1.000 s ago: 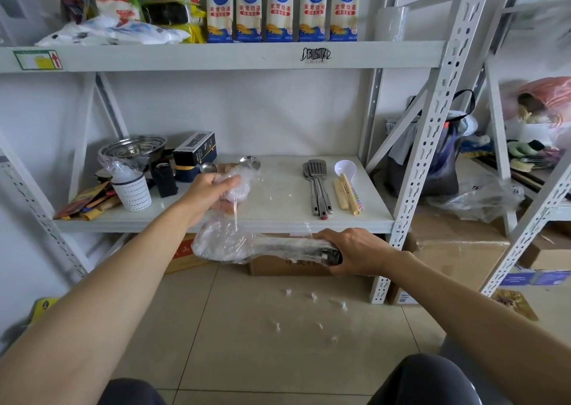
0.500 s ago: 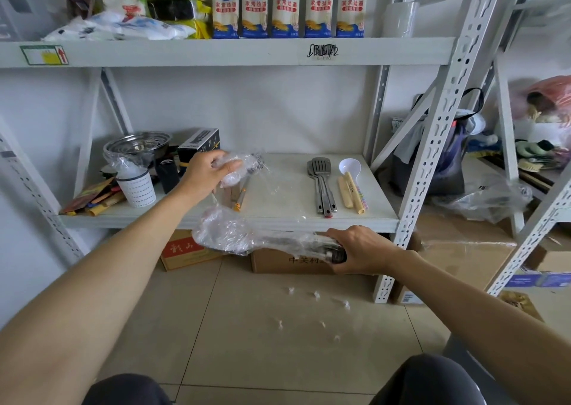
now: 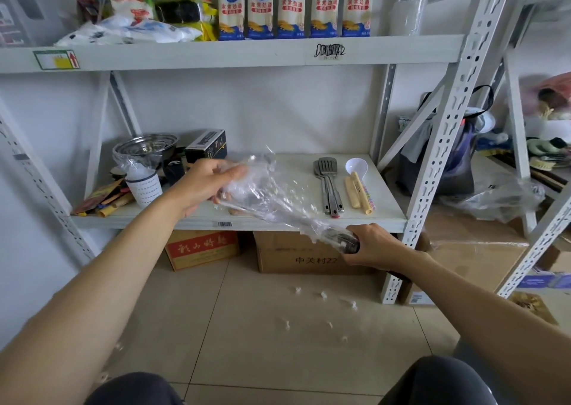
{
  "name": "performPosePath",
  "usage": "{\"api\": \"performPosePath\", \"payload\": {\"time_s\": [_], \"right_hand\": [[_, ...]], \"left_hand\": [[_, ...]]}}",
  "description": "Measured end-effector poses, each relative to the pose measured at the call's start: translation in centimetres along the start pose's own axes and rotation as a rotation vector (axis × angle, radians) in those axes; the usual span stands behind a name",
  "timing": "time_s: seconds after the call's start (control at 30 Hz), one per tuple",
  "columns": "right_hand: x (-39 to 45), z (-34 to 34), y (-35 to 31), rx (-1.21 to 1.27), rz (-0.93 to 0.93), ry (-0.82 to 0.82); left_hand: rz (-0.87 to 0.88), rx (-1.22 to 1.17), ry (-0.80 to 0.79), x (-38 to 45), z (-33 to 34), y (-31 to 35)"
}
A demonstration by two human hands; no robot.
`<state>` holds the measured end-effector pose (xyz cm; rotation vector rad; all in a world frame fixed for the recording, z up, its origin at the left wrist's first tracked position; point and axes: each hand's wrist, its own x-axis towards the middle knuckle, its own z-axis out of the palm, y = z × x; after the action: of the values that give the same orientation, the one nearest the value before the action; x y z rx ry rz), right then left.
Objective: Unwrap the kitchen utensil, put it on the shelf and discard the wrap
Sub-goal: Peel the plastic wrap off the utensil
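White metal shelving stood against a pale wall above a tiled floor (image 3: pixel 278 327), seen from the head camera of a person crouched before it. On the lower shelf (image 3: pixel 296 220), two steel spatulas (image 3: pixel 329 185) lay side by side, with a white scoop (image 3: pixel 357 167) and a cream-coloured stick tool (image 3: pixel 361 193) just to their right. Stacked steel bowls (image 3: pixel 145 146), a black box (image 3: pixel 206 146) and a dotted white cup (image 3: pixel 145 186) crowded the shelf's left end. Five blue-and-white noodle packs (image 3: pixel 293 4) lined the upper shelf (image 3: pixel 216 55). Two cardboard boxes (image 3: pixel 304 254) sat on the floor under the lower shelf, and small scraps of film (image 3: pixel 323 295) dotted the tiles.

The right hand (image 3: pixel 375 245) was closed around the dark handle end of the kitchen utensil (image 3: pixel 340 240), held in the air just in front of the shelf edge, its other end rising toward the left and hidden under clear wrap (image 3: pixel 272 191). The left hand (image 3: pixel 207 185) was clenched on a bunched part of that wrap, above the shelf, with loose film stretched between the two hands. What kind of utensil it was could not be told through the plastic.
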<state>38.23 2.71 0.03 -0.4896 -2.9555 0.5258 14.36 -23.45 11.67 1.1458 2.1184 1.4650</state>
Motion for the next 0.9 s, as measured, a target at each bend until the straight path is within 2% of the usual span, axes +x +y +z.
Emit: {"api": "performPosePath", "payload": {"time_s": [0.07,0.2,0.27,0.4,0.47,0.57,0.7,0.9], "right_hand": [[0.0,-0.2,0.1,0.007,0.024,0.021],[0.0,-0.2,0.4,0.028,0.054,0.074],[0.0,-0.2,0.5,0.037,0.054,0.099],[0.0,-0.4,0.4,0.038,0.03,0.088],[-0.2,-0.5,0.2,0.043,0.015,0.075],[-0.4,-0.3,0.0,0.052,0.0,0.063],[-0.6,0.4,0.1,0.076,-0.025,0.044],[-0.5,-0.1,0.5,-0.001,0.012,-0.012]], "left_hand": [[-0.023,0.045,-0.071,-0.9,0.3,-0.7],[-0.049,0.199,0.053,-2.3,1.4,-3.1],[-0.121,0.23,0.046,-2.7,2.1,-4.5],[-0.312,0.091,-0.169,-3.1,3.0,-6.2],[-0.353,0.133,-0.221,-3.1,3.6,-6.8],[-0.471,0.167,-0.054,-2.9,4.1,-8.1],[-0.586,-0.027,0.117,-2.7,3.7,-9.3],[-0.481,-0.06,0.079,-2.9,2.7,-8.7]]}}
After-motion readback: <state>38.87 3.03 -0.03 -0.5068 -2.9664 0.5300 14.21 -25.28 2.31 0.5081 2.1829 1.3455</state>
